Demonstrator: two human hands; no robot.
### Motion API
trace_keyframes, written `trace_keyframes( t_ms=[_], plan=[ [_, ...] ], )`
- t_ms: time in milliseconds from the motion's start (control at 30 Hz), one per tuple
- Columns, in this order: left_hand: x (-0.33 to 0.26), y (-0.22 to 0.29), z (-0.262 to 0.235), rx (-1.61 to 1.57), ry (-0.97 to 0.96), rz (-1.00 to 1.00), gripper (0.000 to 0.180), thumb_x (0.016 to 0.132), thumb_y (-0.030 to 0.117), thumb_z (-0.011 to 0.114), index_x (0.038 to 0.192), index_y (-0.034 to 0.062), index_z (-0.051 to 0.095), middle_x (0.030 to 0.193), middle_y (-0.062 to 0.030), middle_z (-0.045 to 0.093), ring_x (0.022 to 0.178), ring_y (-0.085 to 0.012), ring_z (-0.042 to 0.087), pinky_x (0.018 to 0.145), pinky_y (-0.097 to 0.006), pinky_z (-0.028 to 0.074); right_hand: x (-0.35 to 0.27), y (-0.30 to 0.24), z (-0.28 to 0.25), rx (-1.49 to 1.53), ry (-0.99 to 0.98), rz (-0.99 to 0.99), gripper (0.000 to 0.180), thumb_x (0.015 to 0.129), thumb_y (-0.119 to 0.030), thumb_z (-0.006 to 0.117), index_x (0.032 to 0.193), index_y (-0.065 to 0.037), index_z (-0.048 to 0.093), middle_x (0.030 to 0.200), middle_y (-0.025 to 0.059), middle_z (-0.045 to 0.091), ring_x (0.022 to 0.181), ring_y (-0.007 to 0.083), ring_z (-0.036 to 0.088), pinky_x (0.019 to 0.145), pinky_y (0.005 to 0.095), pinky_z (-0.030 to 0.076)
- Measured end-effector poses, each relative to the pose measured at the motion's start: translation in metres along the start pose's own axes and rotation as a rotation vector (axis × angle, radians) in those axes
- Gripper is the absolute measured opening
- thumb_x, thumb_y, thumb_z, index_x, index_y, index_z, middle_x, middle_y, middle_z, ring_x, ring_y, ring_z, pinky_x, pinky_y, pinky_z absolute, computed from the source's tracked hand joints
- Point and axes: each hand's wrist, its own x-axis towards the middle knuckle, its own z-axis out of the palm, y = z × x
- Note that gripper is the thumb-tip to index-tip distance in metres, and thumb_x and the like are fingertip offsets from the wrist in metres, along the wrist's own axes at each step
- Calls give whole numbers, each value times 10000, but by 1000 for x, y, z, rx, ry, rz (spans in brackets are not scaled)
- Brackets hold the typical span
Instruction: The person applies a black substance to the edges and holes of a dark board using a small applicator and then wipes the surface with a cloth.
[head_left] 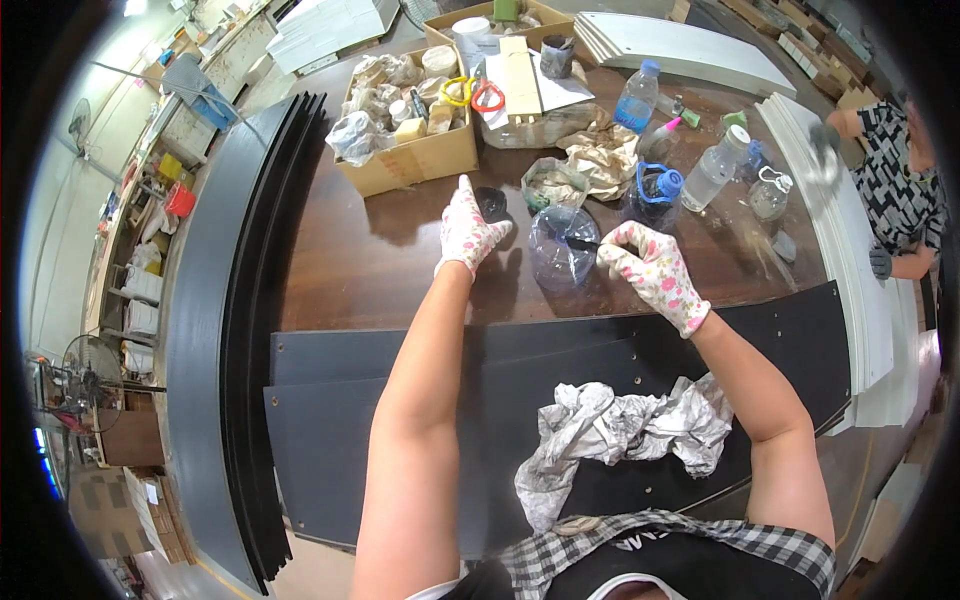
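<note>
My left hand (468,232), in a white flowered glove, has its fingers stretched out and its thumb apart. A small dark cup (491,203) stands between thumb and fingers; I cannot tell whether they touch it. My right hand (655,277), gloved alike, pinches a slim dark tool (583,243) whose kind is unclear. The tool's tip reaches over a clear plastic tub (560,268) on the brown table (370,262). Just behind the tub lies a crumpled plastic bag (553,186). A dark bottle with a blue cap (650,197) stands near my right fingertips.
Black curved panels (340,440) lie in front of me, with a stained white cloth (620,425) on top. A cardboard box (415,172) of odds and ends, clear bottles (715,172) and stacked white panels (835,250) surround the workspace. Another person (905,180) is at the right.
</note>
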Motion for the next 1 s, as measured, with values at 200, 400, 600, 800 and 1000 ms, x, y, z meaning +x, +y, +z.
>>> trace_keyframes(
  t_ms=[200, 400, 600, 800, 1000],
  plan=[
    [-5, -25, -4, -288, 83, 22, 972, 732, 206, 838, 1521, -11, 314, 1408, -233, 528, 1291, -329, 531, 1090, -375, 419, -7, -1, 11, 202, -261, 302, 137, 1002, -183, 571, 1022, -52, 606, 801, 13, 667, 657, 60, 582, 604, 222, 478],
    [-100, 36, -90, -689, 84, -98, 884, 705, 62, 790, 1483, 3, 374, 1342, -171, 559, 1204, -246, 561, 1056, -352, 447, 12, 37, 25, 460, -225, 45, 141, 996, -128, 595, 1086, -21, 618, 952, 52, 715, 805, 114, 653, 709, 247, 528],
    [-243, 34, -96, -998, -31, -211, 809, 666, 144, 855, 1378, 3, 496, 1295, -100, 602, 1202, -219, 590, 1062, -373, 465, -36, -45, 31, 68, -315, 108, 208, 981, -51, 568, 1171, -62, 650, 927, 54, 708, 680, 95, 606, 628, 255, 509],
    [-267, 27, -78, -1195, -29, -148, 872, 637, 156, 921, 1365, 25, 459, 1315, -124, 566, 1215, -253, 580, 1040, -405, 484, -73, -37, 46, -430, -450, -471, 293, 802, -19, 674, 1080, -100, 720, 895, 91, 711, 795, 287, 684, 695, 367, 542],
    [-258, 27, -78, -920, -7, -54, 637, 703, 58, 819, 1257, 46, 504, 1237, -135, 530, 1120, -267, 584, 979, -384, 488, -77, -15, 47, -210, -465, -313, 389, 782, -45, 756, 1165, -108, 725, 838, 37, 673, 742, 206, 666, 645, 313, 529]
  ],
)
